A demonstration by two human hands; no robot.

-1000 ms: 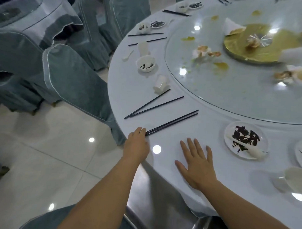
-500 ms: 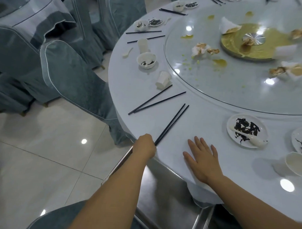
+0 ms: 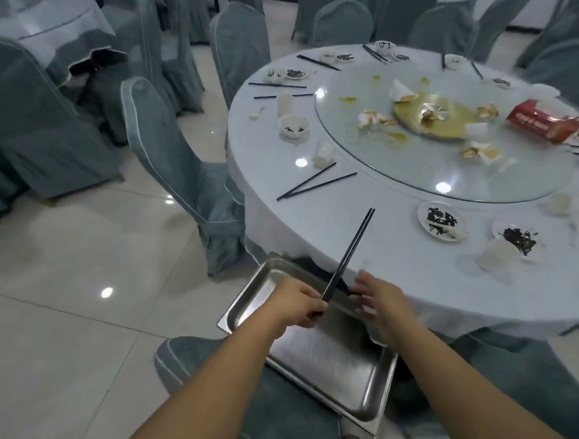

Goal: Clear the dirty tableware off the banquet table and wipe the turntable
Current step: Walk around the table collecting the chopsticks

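Round tabletop (image 3: 314,226) under a white cloth, mostly uncleared. Glass turntable (image 3: 414,171) smeared with yellow sauce and scraps, not yet wiped. Steel pan (image 3: 342,362) sits on a covered chair just below the table edge and looks empty. Two dirty plates (image 3: 440,221) and a cup lie near the right edge, and another chopstick pair (image 3: 312,186) lies flat further left. Change: half a second ago the near chopsticks (image 3: 349,254) lay on the cloth; now they're lifted, tips angled up over the table edge. Left hand (image 3: 295,305) grips their lower ends above the pan. Right hand (image 3: 380,298) is off the cloth, fingers loose, holding nothing, blurred. Judgement: first pickup is done, drop into the pan comes next, and clearing has barely started.
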